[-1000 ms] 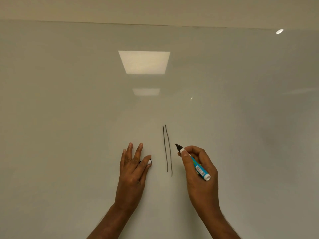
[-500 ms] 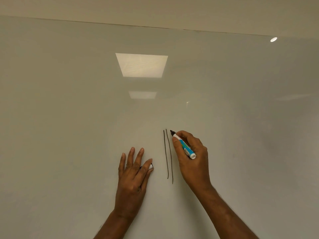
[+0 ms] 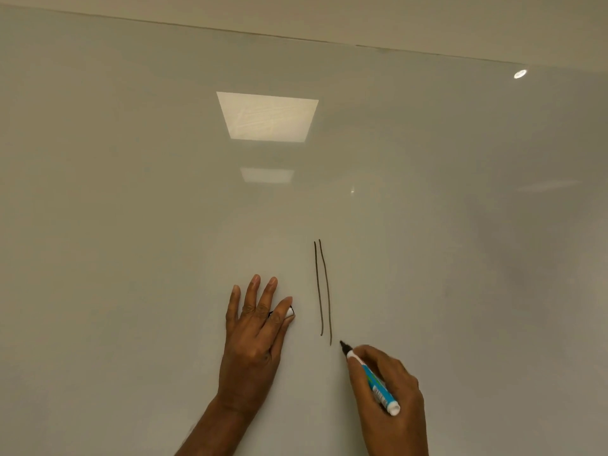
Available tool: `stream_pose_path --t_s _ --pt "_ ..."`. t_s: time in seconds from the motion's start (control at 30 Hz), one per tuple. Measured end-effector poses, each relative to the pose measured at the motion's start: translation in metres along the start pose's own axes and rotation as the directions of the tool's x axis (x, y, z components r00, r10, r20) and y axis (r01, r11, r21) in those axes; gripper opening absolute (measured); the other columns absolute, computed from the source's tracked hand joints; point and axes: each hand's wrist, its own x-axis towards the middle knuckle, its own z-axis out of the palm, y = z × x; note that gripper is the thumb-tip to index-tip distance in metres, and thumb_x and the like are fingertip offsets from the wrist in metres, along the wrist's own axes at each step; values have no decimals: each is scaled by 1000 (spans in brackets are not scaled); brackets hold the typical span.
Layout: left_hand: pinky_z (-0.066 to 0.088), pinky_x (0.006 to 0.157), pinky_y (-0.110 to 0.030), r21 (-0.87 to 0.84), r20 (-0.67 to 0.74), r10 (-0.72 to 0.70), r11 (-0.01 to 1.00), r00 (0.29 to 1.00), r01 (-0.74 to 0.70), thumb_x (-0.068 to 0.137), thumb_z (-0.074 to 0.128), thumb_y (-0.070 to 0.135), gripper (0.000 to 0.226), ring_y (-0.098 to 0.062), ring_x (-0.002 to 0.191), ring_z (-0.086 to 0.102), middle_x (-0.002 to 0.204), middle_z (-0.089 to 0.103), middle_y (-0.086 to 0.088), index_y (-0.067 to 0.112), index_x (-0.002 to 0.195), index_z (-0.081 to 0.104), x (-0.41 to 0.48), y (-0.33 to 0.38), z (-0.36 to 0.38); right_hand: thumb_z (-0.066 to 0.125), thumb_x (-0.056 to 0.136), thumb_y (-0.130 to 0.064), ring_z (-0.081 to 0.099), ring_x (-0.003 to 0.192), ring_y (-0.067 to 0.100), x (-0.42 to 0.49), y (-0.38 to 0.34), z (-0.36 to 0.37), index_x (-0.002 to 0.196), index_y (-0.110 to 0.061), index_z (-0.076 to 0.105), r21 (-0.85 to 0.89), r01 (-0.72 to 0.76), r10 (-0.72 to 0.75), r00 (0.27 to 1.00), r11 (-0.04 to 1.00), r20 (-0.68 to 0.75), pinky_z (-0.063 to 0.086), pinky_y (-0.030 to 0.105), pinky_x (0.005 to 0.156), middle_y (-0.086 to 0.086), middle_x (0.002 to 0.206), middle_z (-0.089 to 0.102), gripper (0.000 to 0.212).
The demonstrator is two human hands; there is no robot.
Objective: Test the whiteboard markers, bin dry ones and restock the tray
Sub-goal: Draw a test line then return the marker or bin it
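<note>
Right hand [image 3: 391, 399] grasps the uncapped marker [image 3: 375, 383] — tip just right of the drawn lines [image 3: 324, 291], at their lower ends; left hand [image 3: 253, 343], left of them, lies flat on the whiteboard [image 3: 131, 192], pinching a cap [image 3: 289, 312].

The left hand [image 3: 255, 340] shows its back, forearm rising from below, four fingers straight and slightly spread, pointing up. Its thumb and forefinger pinch a small black-and-white cap [image 3: 289, 312] at the hand's right edge. The right hand [image 3: 391, 399] sits lower and to the right of the left hand, apart from it. Its fingers are curled round a blue-and-white plastic marker [image 3: 373, 381], whose black tip juts up and left beyond the fingertips.
</note>
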Motion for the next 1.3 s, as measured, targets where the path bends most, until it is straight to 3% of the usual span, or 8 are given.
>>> stream_pose_path --t_s 0.23,0.5,0.7,0.87,1.0,1.1,1.2,1.3 --pt "29 120 -61 3 -2 2 1000 1000 -2 100 61 22 35 -32 147 41 149 53 -15 6 129 68 1 1 -1 67 86 -35 66 103 7 49 -42 11 123 -23 66 14 47 -47 999 999 25 58 25 86 -5 113 69 39" --pt "30 118 -63 16 1 1 1000 1000 -1 100 62 22 33 -34 145 44 147 56 -14 7 128 70 1 1 -2 63 88 -42 65 98 4 83 -54 27 117 -42 59 -86 140 -141 990 986 -1 51 15 84 -22 108 63 29" --pt "30 119 -63 -12 5 -18 1000 1000 18 95 69 19 37 -31 146 43 147 56 -11 9 130 68 0 1 -2 68 87 -39 63 101 9 16 -19 5 118 -13 69 -177 22 -20 1000 984 11 57 29 87 1 110 70 40" --pt "27 121 -61 -61 51 -37 997 998 40 94 67 19 38 -28 149 38 149 54 -9 11 132 67 -14 8 -4 63 84 -62 65 95 -4 -18 -13 -10 109 -49 67 -116 -183 194 976 976 97 54 15 84 -11 102 68 29" --pt "30 121 -57 -111 69 -89 989 994 96 99 61 23 34 -26 146 43 144 59 -6 8 127 69 -30 21 -18 71 73 -56 71 84 11 -31 -22 -16 110 -12 69 -4 -371 367 917 929 155 60 23 76 6 97 75 57" --pt "38 117 -43 -135 30 -107 985 994 110 99 60 23 31 -20 135 54 132 66 -3 7 123 71 -39 35 -41 73 84 -22 70 73 17 -43 -44 -19 98 -10 68 29 -396 381 900 918 210 53 14 61 6 79 74 19" --pt "45 106 -25 -260 78 -283 920 956 294 99 60 28 28 0 124 55 122 67 8 14 122 69 -48 51 -68 74 82 -18 72 80 23 -63 -56 -16 105 -7 69 129 -454 404 867 882 292 54 14 64 10 89 76 27" --pt "47 96 -16 -398 255 -577 668 776 628 104 55 35 22 -7 116 64 115 71 17 23 119 66 -52 72 -96 72 72 -57 72 93 17 -83 -75 -9 108 -20 70 178 -467 381 847 866 370 55 15 73 -2 98 76 52"
